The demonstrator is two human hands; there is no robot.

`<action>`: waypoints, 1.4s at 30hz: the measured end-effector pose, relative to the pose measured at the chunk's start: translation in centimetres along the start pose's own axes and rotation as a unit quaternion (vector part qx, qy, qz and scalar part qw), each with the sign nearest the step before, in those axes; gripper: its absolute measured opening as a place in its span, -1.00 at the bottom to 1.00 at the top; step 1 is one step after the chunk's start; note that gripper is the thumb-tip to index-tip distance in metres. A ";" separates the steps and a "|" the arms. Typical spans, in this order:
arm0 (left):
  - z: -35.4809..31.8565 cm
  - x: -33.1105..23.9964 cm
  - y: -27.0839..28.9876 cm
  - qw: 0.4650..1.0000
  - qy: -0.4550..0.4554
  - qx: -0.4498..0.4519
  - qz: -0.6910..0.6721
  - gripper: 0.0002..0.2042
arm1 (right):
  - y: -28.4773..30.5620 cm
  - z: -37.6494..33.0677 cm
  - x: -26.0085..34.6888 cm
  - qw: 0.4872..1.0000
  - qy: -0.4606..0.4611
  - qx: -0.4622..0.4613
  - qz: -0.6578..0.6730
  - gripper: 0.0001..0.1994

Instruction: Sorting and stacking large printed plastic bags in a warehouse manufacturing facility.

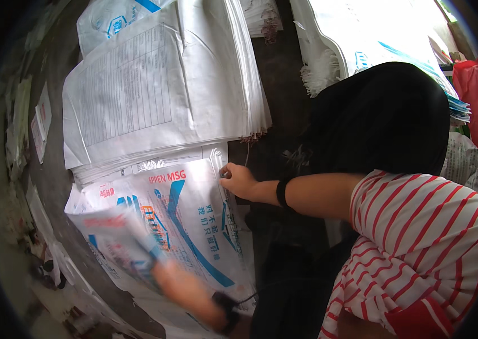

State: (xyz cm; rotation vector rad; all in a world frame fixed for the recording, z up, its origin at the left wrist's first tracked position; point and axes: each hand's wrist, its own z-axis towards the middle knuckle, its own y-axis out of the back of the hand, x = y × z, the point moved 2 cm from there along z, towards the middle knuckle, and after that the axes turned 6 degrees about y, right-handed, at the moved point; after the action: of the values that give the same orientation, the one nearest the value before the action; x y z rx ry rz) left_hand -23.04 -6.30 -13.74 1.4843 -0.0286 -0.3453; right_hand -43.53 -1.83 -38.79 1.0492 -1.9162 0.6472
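Note:
A white woven sack with blue and red print lies in front of me, its left side lifted and folded over. My right hand, a black band on its wrist, pinches the sack's upper right edge between thumb and fingers. Low over the sack's left part is my left hand, smeared by motion, with a dark watch at its wrist. A pale bluish streak by its fingers is too blurred to name. Just beyond lies a thick stack of white sacks, the top one bearing a faint printed table.
More white sacks with blue print are piled at the upper right. My black-clothed knee rises on the right, near a red bag. Loose scraps lie along the dark floor and at the left.

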 end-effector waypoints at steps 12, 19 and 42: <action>-2.8 -4.2 -18.6 0.987 -0.072 0.116 0.088 -0.52 | -0.6 -0.9 0.4 0.991 -0.109 0.055 0.058 -0.81; -3.5 -5.2 -18.3 0.983 -0.044 0.148 0.098 -0.49 | -0.6 -1.9 2.2 0.999 0.008 0.038 -0.005 -0.88; -2.7 -1.3 -10.4 0.993 -0.061 0.075 0.075 -0.62 | -0.5 -2.2 1.5 0.992 0.027 -0.078 -0.095 -0.56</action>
State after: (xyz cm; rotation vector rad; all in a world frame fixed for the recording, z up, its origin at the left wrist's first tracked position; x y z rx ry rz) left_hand -25.80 -3.89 -23.96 1.5972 -0.2666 -0.3168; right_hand -42.65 -1.03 -36.33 1.0871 -1.7636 0.4078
